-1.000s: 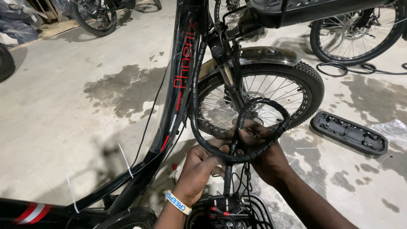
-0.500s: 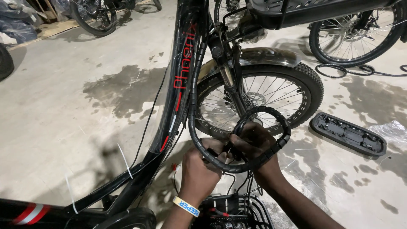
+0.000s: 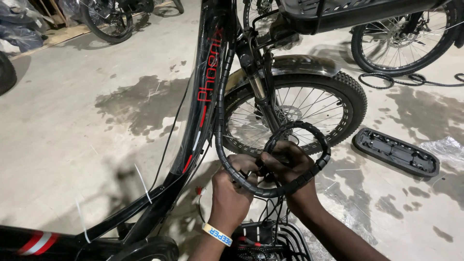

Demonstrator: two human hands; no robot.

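A black bicycle frame [image 3: 205,101] with red lettering runs diagonally through the view, its front wheel [image 3: 295,113] just beyond my hands. A black spiral-wrapped cable bundle [image 3: 316,166] comes down the frame and curls into a loop in front of the wheel. My left hand [image 3: 232,191], with a pale wristband, grips the bundle at the bottom of its curve. My right hand [image 3: 290,166] holds the loop's end, fingers closed round it. Thin wires [image 3: 270,212] hang below both hands toward a black open housing [image 3: 270,244].
A flat black cover plate [image 3: 394,152] lies on the concrete at right beside clear plastic [image 3: 447,147]. Another bicycle's wheel [image 3: 403,41] and a loose cable [image 3: 411,79] sit at the far right. A third bike [image 3: 108,19] stands at top left. White zip ties [image 3: 142,181] stick off the frame.
Both hands have shifted slightly along the wrapped cable, and the loop has tightened and moved up a little toward the wheel.
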